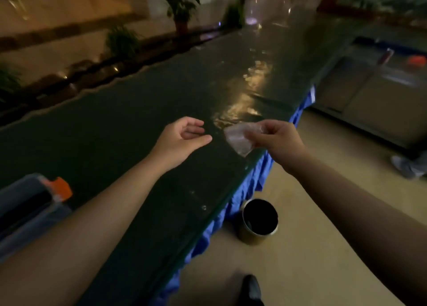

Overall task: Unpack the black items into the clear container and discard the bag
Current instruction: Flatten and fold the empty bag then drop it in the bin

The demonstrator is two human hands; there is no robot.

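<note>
My right hand [275, 138] pinches a small, crumpled clear plastic bag [239, 139] above the right edge of the dark glass-topped table [143, 111]. The bag looks empty. My left hand [184, 137] hovers just left of the bag, fingers loosely curled with nothing in them. A clear container [25, 211] with an orange latch sits at the table's near left corner, with dark contents inside. A round metal bin [260, 221] with a dark inside stands on the floor right of the table, below my right forearm.
A blue cloth skirt [245, 190] hangs along the table's right edge. My shoe [250, 289] shows on the tan floor. Metal cabinets [379, 97] stand at the right, potted plants at the far left, and large clear bags at the table's far end.
</note>
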